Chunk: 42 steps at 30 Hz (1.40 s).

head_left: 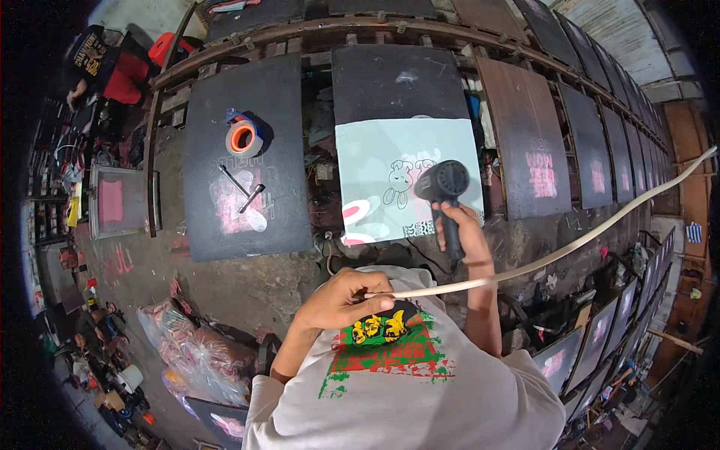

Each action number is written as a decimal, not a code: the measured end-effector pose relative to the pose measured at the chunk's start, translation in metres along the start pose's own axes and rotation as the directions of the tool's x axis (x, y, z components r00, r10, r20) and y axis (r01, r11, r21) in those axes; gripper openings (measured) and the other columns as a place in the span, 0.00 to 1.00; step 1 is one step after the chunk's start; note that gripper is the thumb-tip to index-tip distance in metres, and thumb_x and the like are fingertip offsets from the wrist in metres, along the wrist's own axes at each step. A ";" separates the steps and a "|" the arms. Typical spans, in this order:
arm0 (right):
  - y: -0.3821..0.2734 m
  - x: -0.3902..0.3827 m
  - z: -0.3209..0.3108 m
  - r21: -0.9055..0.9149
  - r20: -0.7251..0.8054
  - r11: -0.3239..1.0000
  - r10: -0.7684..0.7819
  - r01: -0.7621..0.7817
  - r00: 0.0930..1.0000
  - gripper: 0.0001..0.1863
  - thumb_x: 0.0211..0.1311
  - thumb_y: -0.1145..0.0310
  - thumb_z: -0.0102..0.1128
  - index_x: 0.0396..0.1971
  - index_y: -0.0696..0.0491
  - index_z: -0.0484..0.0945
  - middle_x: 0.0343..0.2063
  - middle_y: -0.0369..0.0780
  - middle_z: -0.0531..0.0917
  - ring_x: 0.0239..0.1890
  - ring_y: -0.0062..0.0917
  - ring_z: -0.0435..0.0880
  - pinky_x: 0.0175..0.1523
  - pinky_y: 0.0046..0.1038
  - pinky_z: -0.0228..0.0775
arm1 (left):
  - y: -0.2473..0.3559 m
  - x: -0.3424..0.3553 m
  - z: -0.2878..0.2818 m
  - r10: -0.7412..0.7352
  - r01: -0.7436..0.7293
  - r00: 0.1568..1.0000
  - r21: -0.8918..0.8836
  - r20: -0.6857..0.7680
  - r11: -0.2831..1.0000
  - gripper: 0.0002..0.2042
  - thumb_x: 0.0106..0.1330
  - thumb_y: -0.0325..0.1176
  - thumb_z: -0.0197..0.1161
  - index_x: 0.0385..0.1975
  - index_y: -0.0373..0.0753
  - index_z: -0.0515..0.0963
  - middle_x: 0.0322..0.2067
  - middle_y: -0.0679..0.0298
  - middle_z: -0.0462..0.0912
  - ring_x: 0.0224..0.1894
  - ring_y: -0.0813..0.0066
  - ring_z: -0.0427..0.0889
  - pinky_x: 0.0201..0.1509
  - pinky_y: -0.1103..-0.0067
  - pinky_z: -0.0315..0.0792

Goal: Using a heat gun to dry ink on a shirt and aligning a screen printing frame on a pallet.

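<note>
My right hand [466,229] is closed round the handle of a black hair dryer [452,178]. The dryer is over the right part of a pale mint printed sheet [367,154], which covers the near part of a dark board [405,82]. On the sheet are a line-drawn rabbit, a pink-and-white shape and a small black pattern. In front of my shirt, my left hand [345,300] pinches the end of a long cream-coloured cord or strip [555,261]. From there it rises to the right, passing in front of my right forearm.
On the left-hand board [202,150] lie an orange-cored tape roll [244,138] and a metal cross-shaped tool [244,193]. More printed boards [525,135] run off to the right. Plastic bags [202,345] sit on the floor at lower left. Another person [124,79] is at far left.
</note>
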State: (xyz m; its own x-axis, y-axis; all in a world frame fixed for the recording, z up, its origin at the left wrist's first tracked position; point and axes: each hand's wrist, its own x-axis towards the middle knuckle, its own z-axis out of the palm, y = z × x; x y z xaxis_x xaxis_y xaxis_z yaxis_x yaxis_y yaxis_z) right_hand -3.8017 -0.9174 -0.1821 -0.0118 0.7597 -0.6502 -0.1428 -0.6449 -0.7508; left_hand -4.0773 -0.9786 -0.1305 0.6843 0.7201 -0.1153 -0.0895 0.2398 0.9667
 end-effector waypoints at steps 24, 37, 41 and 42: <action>0.003 -0.004 -0.057 0.122 -0.146 0.989 -0.071 0.089 0.987 0.20 0.64 0.55 0.58 0.45 0.57 0.77 0.19 0.36 0.78 0.14 0.23 0.75 0.18 0.29 0.68 | -0.002 0.003 0.003 0.033 -0.033 0.999 -0.006 0.005 0.999 0.11 0.68 0.34 0.62 0.27 0.33 0.74 0.15 0.71 0.67 0.20 0.85 0.61 0.23 0.81 0.55; 0.010 -0.014 0.027 0.016 0.169 0.996 0.079 -0.083 0.982 0.16 0.63 0.56 0.58 0.40 0.54 0.76 0.19 0.35 0.75 0.13 0.21 0.74 0.18 0.24 0.66 | -0.002 0.000 0.006 0.022 -0.022 0.999 0.010 -0.030 1.000 0.12 0.67 0.35 0.62 0.26 0.33 0.73 0.14 0.70 0.64 0.20 0.84 0.60 0.23 0.80 0.56; 0.006 -0.022 0.037 -0.023 0.203 0.997 0.076 -0.073 0.976 0.16 0.64 0.57 0.57 0.40 0.55 0.75 0.20 0.35 0.75 0.14 0.21 0.74 0.19 0.24 0.66 | 0.000 -0.003 0.007 0.034 -0.034 0.999 -0.008 -0.043 0.999 0.12 0.67 0.35 0.62 0.27 0.33 0.73 0.15 0.69 0.64 0.20 0.83 0.61 0.23 0.79 0.56; 0.008 -0.022 0.032 -0.022 0.199 0.997 0.081 -0.078 0.977 0.15 0.65 0.58 0.56 0.41 0.55 0.75 0.19 0.35 0.75 0.14 0.21 0.74 0.19 0.24 0.66 | -0.002 -0.004 0.007 0.035 -0.035 0.998 -0.010 -0.045 0.999 0.12 0.67 0.35 0.62 0.27 0.33 0.73 0.15 0.69 0.64 0.20 0.83 0.61 0.23 0.79 0.56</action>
State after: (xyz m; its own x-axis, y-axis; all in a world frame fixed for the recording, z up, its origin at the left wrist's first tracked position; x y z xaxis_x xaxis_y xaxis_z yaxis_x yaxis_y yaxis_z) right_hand -3.8344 -0.9362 -0.1699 -0.2197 0.7064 -0.6729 -0.1200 -0.7041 -0.6999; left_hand -4.0753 -0.9864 -0.1302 0.6471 0.7568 -0.0920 -0.1208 0.2209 0.9678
